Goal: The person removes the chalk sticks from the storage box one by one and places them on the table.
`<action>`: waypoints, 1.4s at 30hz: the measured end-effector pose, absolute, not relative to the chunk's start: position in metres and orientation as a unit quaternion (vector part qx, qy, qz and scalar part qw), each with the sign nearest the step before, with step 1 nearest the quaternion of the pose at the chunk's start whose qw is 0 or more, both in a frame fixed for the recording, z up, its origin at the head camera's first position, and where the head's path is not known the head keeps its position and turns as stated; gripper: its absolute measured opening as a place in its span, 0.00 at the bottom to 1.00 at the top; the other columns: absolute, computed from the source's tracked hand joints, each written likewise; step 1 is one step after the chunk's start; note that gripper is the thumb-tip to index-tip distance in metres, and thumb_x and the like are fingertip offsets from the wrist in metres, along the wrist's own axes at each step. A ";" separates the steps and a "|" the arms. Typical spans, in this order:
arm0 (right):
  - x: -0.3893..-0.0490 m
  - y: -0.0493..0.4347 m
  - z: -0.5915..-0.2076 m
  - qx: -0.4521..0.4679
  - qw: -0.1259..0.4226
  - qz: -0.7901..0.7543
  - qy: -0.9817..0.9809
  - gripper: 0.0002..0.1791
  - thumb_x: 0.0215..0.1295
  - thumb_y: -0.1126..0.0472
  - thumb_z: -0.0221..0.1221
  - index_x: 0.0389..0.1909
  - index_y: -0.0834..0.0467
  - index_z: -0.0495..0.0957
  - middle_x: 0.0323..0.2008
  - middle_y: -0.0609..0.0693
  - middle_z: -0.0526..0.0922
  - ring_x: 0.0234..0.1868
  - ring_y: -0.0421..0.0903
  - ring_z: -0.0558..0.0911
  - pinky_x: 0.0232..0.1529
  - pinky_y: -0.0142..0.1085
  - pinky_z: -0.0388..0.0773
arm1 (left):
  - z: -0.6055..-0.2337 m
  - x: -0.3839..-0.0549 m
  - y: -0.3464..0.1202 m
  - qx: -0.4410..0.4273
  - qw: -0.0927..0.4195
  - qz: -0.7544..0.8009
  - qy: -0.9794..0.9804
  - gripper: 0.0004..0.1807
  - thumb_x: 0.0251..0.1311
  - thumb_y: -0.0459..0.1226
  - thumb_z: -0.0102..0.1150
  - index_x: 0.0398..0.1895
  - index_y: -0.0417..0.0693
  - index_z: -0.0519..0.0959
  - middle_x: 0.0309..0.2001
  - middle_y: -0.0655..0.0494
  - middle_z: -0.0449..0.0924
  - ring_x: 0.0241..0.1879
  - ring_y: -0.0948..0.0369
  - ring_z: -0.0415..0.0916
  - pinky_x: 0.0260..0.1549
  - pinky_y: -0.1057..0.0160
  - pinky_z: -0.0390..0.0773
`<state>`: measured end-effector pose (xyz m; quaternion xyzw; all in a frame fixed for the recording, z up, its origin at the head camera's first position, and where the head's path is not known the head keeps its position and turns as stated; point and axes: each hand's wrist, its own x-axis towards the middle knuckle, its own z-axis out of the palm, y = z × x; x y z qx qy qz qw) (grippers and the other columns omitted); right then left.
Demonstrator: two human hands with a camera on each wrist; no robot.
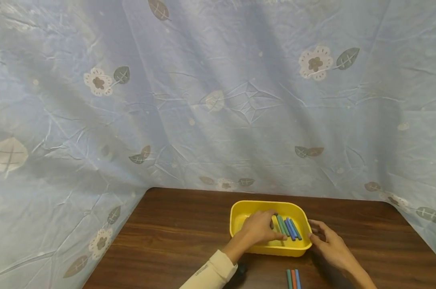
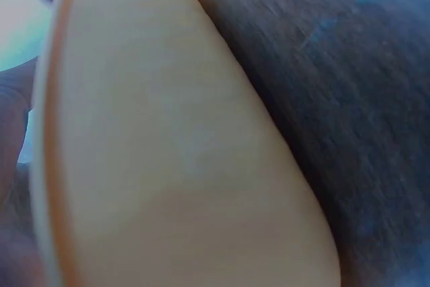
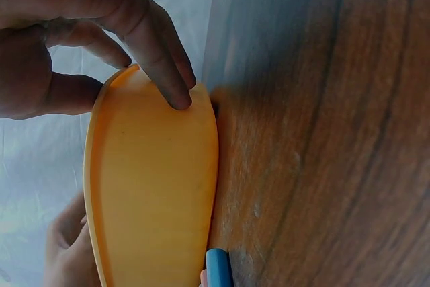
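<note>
A yellow plastic tray (image 1: 276,251) with rounded corners sits on the table. Green and blue chalk-like sticks (image 1: 292,228) lie side by side in its right half. My left hand (image 1: 257,228) reaches over the near rim into the tray. Its thumb and fingers spread apart at the left side of the sticks, and the palm hides that part of the tray. At the right end, my right hand (image 1: 331,245) holds the tray's rim. In the right wrist view its thumb (image 3: 74,93) meets the rim while other fingers lie along the outer wall (image 3: 154,179).
In front of the tray, a green, a red and a blue stick (image 1: 297,279) lie in a row on the brown wooden table (image 1: 167,241). A small dark object (image 1: 241,269) shows beside the left sleeve. A pale blue floral cloth (image 1: 203,140) hangs behind the table.
</note>
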<state>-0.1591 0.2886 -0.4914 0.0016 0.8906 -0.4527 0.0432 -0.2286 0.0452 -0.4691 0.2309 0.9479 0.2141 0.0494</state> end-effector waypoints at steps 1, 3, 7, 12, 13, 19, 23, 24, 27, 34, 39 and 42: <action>-0.159 0.289 -0.491 0.001 0.044 -0.455 0.890 0.35 0.85 0.53 0.55 0.81 0.65 0.59 0.70 0.71 0.75 0.66 0.65 0.82 0.55 0.49 0.87 | -0.467 -0.227 0.044 0.234 0.048 0.215 0.947 0.42 0.55 0.62 0.79 0.72 0.60 0.78 0.29 0.69 0.79 0.27 0.71 0.73 0.27 0.68 0.75; -0.159 0.289 -0.491 0.001 0.043 -0.456 0.889 0.35 0.84 0.53 0.55 0.81 0.66 0.59 0.71 0.71 0.75 0.66 0.64 0.82 0.55 0.47 0.87 | -0.464 -0.223 0.041 0.241 0.046 0.218 0.944 0.42 0.56 0.62 0.78 0.72 0.60 0.78 0.29 0.70 0.78 0.27 0.71 0.73 0.27 0.68 0.74; -0.159 0.290 -0.491 -0.003 0.041 -0.455 0.890 0.34 0.84 0.53 0.56 0.81 0.66 0.59 0.70 0.71 0.75 0.65 0.63 0.82 0.53 0.45 0.87 | -0.458 -0.214 0.036 0.252 0.045 0.230 0.939 0.41 0.56 0.61 0.79 0.72 0.60 0.78 0.27 0.70 0.76 0.25 0.70 0.72 0.25 0.68 0.73; -0.158 0.290 -0.493 -0.011 0.037 -0.448 0.893 0.34 0.84 0.52 0.56 0.80 0.66 0.60 0.70 0.71 0.76 0.66 0.66 0.81 0.56 0.50 0.86 | -0.453 -0.203 0.032 0.266 0.033 0.231 0.935 0.42 0.55 0.61 0.80 0.72 0.61 0.78 0.29 0.72 0.77 0.26 0.73 0.72 0.26 0.70 0.73; -0.158 0.291 -0.493 -0.013 0.036 -0.446 0.894 0.34 0.84 0.51 0.56 0.80 0.66 0.60 0.70 0.71 0.76 0.67 0.66 0.81 0.57 0.52 0.86 | -0.452 -0.201 0.031 0.269 0.030 0.229 0.935 0.42 0.55 0.61 0.80 0.72 0.61 0.78 0.29 0.72 0.77 0.26 0.73 0.72 0.26 0.70 0.73; -0.159 0.292 -0.492 -0.009 0.034 -0.438 0.898 0.35 0.84 0.50 0.56 0.81 0.65 0.60 0.70 0.71 0.76 0.67 0.67 0.80 0.58 0.54 0.85 | -0.450 -0.188 0.028 0.294 0.020 0.214 0.931 0.42 0.56 0.63 0.78 0.73 0.63 0.77 0.33 0.74 0.82 0.28 0.76 0.73 0.27 0.72 0.74; -0.159 0.291 -0.492 -0.008 0.035 -0.440 0.897 0.35 0.84 0.51 0.56 0.81 0.65 0.60 0.70 0.72 0.75 0.67 0.67 0.81 0.58 0.54 0.85 | -0.450 -0.178 0.027 0.306 0.005 0.207 0.929 0.42 0.55 0.63 0.78 0.71 0.61 0.78 0.33 0.75 0.80 0.28 0.77 0.72 0.26 0.73 0.72; -0.159 0.291 -0.492 -0.008 0.036 -0.442 0.896 0.35 0.84 0.51 0.56 0.81 0.65 0.60 0.70 0.72 0.75 0.67 0.67 0.81 0.58 0.54 0.85 | -0.450 -0.175 0.026 0.309 0.003 0.207 0.928 0.41 0.55 0.63 0.79 0.70 0.61 0.79 0.32 0.75 0.80 0.28 0.77 0.71 0.26 0.74 0.71; -0.159 0.291 -0.492 -0.007 0.039 -0.446 0.894 0.36 0.84 0.51 0.56 0.81 0.66 0.59 0.71 0.72 0.75 0.66 0.67 0.81 0.58 0.53 0.85 | -0.451 -0.169 0.024 0.315 0.000 0.208 0.926 0.40 0.55 0.62 0.79 0.70 0.61 0.79 0.32 0.75 0.80 0.28 0.78 0.71 0.26 0.74 0.71; -0.158 0.288 -0.489 -0.005 0.041 -0.450 0.892 0.35 0.84 0.52 0.56 0.81 0.66 0.59 0.71 0.72 0.74 0.64 0.65 0.83 0.56 0.52 0.86 | -0.455 -0.158 0.019 0.338 0.010 0.224 0.914 0.41 0.56 0.63 0.78 0.71 0.61 0.78 0.34 0.75 0.82 0.28 0.79 0.71 0.28 0.75 0.72; -0.158 0.288 -0.489 -0.006 0.043 -0.452 0.891 0.36 0.84 0.52 0.56 0.81 0.67 0.58 0.70 0.72 0.74 0.64 0.64 0.83 0.56 0.51 0.86 | -0.459 -0.150 0.016 0.349 0.016 0.228 0.909 0.40 0.56 0.63 0.77 0.70 0.61 0.79 0.35 0.74 0.83 0.29 0.81 0.71 0.30 0.76 0.72; -0.158 0.288 -0.489 -0.007 0.042 -0.452 0.891 0.36 0.84 0.52 0.56 0.81 0.67 0.59 0.70 0.72 0.74 0.64 0.64 0.83 0.56 0.51 0.86 | -0.461 -0.147 0.014 0.358 0.025 0.227 0.905 0.40 0.58 0.62 0.77 0.71 0.60 0.79 0.34 0.75 0.82 0.29 0.81 0.70 0.30 0.77 0.72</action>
